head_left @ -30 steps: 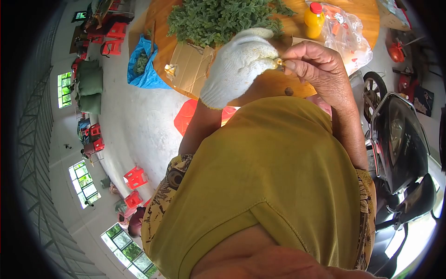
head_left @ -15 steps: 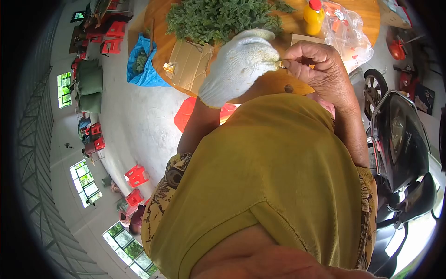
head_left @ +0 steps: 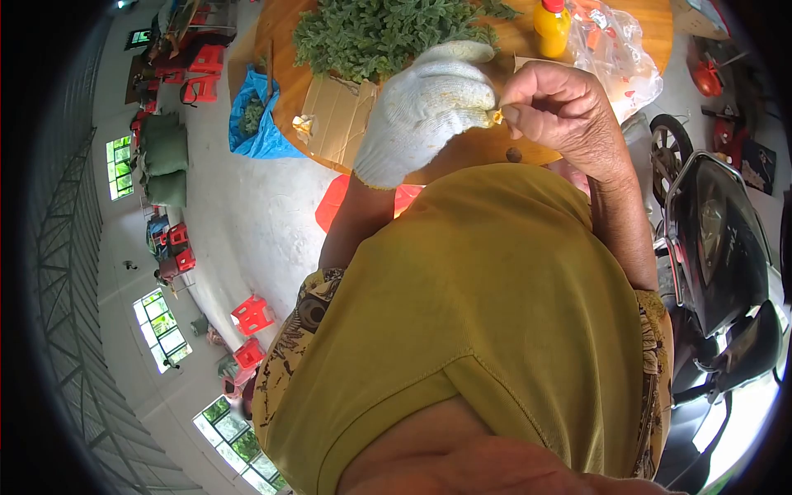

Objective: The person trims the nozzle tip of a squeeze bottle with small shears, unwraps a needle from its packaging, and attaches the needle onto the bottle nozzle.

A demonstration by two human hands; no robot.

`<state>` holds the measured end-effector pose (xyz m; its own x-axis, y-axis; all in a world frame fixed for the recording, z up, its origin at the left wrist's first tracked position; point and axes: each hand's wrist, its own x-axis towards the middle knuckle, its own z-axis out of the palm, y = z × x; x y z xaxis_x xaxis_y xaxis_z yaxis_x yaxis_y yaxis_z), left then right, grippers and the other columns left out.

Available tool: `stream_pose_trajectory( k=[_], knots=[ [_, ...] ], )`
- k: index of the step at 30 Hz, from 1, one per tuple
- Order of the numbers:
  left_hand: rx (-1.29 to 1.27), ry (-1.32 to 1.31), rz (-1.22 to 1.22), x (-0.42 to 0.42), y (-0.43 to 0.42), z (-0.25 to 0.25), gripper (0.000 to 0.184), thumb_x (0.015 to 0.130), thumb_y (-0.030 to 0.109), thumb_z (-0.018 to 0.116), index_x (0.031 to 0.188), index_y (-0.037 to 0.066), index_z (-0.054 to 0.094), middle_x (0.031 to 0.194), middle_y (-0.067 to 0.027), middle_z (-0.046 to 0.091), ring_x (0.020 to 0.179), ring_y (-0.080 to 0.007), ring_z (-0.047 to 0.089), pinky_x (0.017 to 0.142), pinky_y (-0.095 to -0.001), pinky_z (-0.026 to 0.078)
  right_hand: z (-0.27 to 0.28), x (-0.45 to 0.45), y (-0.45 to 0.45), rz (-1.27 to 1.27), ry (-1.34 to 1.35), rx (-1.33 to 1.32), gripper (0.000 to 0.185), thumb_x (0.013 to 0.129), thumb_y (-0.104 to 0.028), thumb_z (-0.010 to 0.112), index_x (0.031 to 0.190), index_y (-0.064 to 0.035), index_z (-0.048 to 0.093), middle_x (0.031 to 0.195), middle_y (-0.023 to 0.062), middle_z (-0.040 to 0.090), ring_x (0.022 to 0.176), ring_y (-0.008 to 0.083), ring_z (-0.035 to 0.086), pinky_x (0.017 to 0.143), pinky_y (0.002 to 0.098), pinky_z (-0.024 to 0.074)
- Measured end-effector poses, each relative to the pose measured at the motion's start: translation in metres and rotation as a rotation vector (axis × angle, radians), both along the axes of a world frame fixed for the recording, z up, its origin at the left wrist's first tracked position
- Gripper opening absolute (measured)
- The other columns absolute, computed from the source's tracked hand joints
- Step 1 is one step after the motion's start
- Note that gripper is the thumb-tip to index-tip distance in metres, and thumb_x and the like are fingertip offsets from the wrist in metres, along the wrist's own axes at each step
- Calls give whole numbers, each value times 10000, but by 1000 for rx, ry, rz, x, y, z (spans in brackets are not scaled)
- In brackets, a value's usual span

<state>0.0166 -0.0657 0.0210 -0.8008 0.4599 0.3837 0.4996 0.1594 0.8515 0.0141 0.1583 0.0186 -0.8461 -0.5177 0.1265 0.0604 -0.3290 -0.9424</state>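
My left hand (head_left: 429,107), in a white knitted glove, is closed with its fingertips on a small yellowish piece (head_left: 497,116). The bare thumb and forefinger of my right hand (head_left: 561,115) pinch at the other side of that piece, so the two hands nearly meet over the table's near edge. What the piece is cannot be made out. Beyond the glove lies a heap of green artificial-looking sprigs (head_left: 388,37). A flattened cardboard piece (head_left: 334,120) is left of the glove. Below my hands, a small dark round thing (head_left: 514,155) rests near the edge.
On the round wooden table (head_left: 280,82) are a yellow bottle (head_left: 552,29) with a red cap and a clear plastic bag (head_left: 615,66). A blue bag (head_left: 268,136) hangs at its left edge. Red stools (head_left: 252,315) stand farther left; a motorbike (head_left: 718,239) is at the right.
Both hands stay close together at the small piece. My right hand's fingers drew in, then reached out to it again, and the piece now shows more plainly. The view has shifted slightly.
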Motion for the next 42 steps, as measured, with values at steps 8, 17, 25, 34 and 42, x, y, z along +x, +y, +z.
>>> stream_pose_trajectory(
  k=[8,17,25,34,42],
  knots=[
    [-22,61,-48,-7,4,1,250,762,21,740,1005,14,684,1073,-138,667,1186,-362,552,943,-418,480,3,-1,6,-28,100,12,41,842,4,664,847,-34,648,757,-58,598,709,19,538,651,194,451],
    [-200,340,21,-13,11,10,313,708,70,787,999,14,687,1083,-124,677,1182,-351,568,937,-423,490,2,-2,3,-187,177,137,46,835,3,660,852,-36,643,772,-48,602,715,27,539,652,196,452],
    [-495,589,359,-1,27,32,367,600,140,827,939,74,701,957,-79,674,1068,-347,607,897,-439,502,-10,-3,-5,-242,78,25,32,853,-34,680,868,-36,652,771,-56,605,705,16,520,643,190,449],
    [-536,694,357,-4,16,27,285,611,187,781,875,101,717,922,-46,680,1061,-319,604,921,-447,482,-2,-4,-5,-87,-45,10,96,895,-76,696,956,-2,687,815,15,658,762,89,611,714,233,504],
    [-553,762,364,-10,16,21,276,559,234,760,817,166,686,882,10,635,1055,-275,594,941,-503,456,-3,-4,-4,-107,-57,65,97,892,-74,699,963,-8,695,814,9,664,760,78,609,707,224,495]
  ],
)
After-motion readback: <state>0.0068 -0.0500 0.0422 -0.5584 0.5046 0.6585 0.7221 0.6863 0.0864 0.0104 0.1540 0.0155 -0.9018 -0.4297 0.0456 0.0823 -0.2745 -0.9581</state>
